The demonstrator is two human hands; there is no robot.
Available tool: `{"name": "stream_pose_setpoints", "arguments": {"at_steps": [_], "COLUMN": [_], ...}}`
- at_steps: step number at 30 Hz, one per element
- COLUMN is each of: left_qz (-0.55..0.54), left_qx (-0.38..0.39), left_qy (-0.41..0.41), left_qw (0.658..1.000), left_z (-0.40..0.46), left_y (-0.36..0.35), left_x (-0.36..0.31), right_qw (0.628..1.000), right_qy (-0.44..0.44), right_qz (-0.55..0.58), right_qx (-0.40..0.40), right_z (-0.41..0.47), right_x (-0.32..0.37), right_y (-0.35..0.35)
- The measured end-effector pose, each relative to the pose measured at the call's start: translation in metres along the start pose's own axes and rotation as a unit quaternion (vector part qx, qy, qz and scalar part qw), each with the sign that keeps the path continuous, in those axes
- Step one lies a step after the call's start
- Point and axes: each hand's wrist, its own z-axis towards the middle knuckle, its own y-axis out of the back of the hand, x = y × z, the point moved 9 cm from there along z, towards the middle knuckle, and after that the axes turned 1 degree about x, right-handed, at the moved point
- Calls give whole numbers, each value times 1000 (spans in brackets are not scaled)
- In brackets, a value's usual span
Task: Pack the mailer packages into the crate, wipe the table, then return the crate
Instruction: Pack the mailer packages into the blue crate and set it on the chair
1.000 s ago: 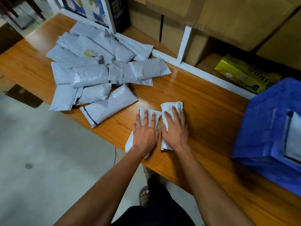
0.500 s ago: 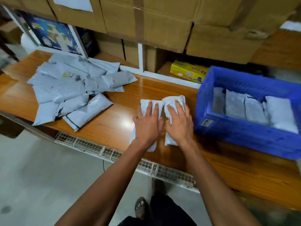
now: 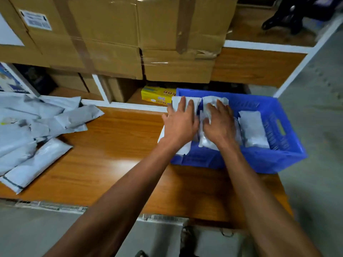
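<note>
At 9 o'clock I see the pile of grey mailer packages [image 3: 37,130] lying on the wooden bench [image 3: 115,154], overlapping one another. Past 12 o'clock, taped cardboard boxes [image 3: 118,34] sit on the shelf above, with a yellow box [image 3: 157,95] tucked underneath. Just right of centre, my left hand [image 3: 181,123] holds 1 white mailer [image 3: 178,102] over the near-left rim of the blue crate [image 3: 278,154]; its fingers lie nearly straight on top, and I cannot tell where the thumb grips. Beside it, touching, my right hand [image 3: 220,125] holds a second mailer [image 3: 209,134] above the crate's inside, fingers slightly curled over it. At 3 o'clock, another mailer [image 3: 252,127] already lies in the crate.
</note>
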Motion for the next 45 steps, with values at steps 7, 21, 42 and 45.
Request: {"name": "stream_pose_setpoints", "arguments": {"at_steps": [7,21,42,45], "left_qz": [29,38,-108,-91], "left_qx": [82,202,-51,-29], "left_qy": [32,56,14,72], "left_qw": [996,977,993,993], "left_z": [82,107,-2,-35], "left_y": [-88,-182,16,23], "left_x": [-30,4,112,205], "right_qw": [996,963,976,971], "right_qy": [-15,23,147,178], "right_qz": [14,20,155,152], "right_qx": [83,267,41,39], "right_z": [63,79,32,8], "right_x": [-67,-82,108,178], "right_y": [-64,-165,-71,-94]}}
